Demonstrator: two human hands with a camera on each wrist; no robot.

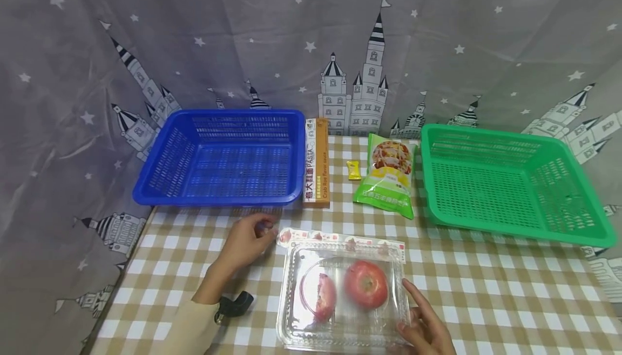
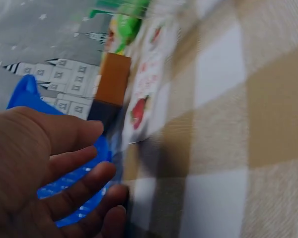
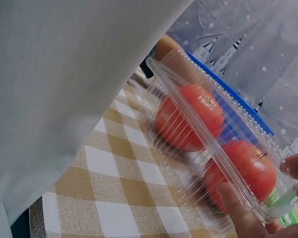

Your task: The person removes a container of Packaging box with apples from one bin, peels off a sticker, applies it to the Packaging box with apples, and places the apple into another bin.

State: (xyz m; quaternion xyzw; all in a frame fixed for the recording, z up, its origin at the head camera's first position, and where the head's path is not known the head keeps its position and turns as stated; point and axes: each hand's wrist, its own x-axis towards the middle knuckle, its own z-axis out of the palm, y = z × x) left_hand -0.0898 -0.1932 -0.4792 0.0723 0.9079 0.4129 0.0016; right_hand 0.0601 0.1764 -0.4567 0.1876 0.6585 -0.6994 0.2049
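A clear plastic clamshell box (image 1: 347, 330) is in front of me, tilted in the right wrist view. Inside it are two red apples, one at the right (image 1: 366, 285) and one at the left (image 1: 324, 296) partly masked by glare. My right hand (image 1: 425, 322) pinches the box's right edge between thumb and fingers. Beyond the far edge, a white label strip (image 1: 340, 239) with red fruit pictures lies on the cloth. My left hand (image 1: 248, 241) is left of that strip, fingers loosely bent and holding nothing, as the left hand (image 2: 54, 173) also appears in the left wrist view.
A blue basket (image 1: 218, 201) stands at the back left, a green basket (image 1: 515, 233) at the right. Between them lie a pasta box (image 1: 317, 163), a small yellow packet (image 1: 353, 170) and a green food bag (image 1: 389, 176). A checked cloth (image 1: 486, 301) covers the table; a curtain hangs behind.
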